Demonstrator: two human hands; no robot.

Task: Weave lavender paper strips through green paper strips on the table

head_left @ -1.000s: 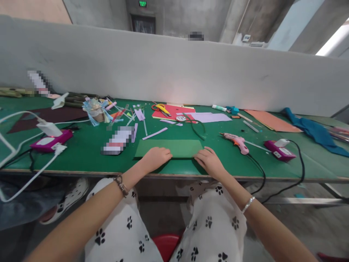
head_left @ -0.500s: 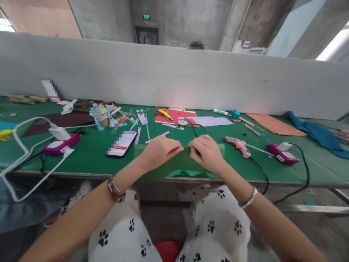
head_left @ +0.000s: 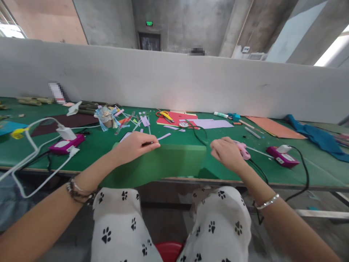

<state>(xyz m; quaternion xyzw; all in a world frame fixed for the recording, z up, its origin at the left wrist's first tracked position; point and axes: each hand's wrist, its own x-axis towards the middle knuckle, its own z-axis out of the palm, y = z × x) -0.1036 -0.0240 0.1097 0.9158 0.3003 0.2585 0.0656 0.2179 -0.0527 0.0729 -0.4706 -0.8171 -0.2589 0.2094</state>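
My left hand (head_left: 136,145) is closed on the upper edge of a sheet of green paper (head_left: 177,160), toward its left end. A small dark spot shows between thumb and finger; I cannot tell what it is. The paper hangs over the table's front edge and blends into the green top. Just beyond the sheet's right end is my right hand (head_left: 226,153), its fingers curled together; whatever they may hold is hidden. A thin dark green strip (head_left: 200,138) curves toward those fingertips. Partly covered by my right hand lies a pink glue gun (head_left: 242,150).
Yellow-handled scissors (head_left: 166,116) rest on red paper (head_left: 178,117), with purple paper (head_left: 214,123) alongside. Purple power strips with cords lie left (head_left: 67,143) and right (head_left: 283,156). A phone (head_left: 125,136) is mostly behind my left hand. A white partition (head_left: 174,83) stands behind.
My hands were together at the middle of the paper's upper edge. The left has moved left along it, the right has moved right, off the sheet. More of the green paper shows.
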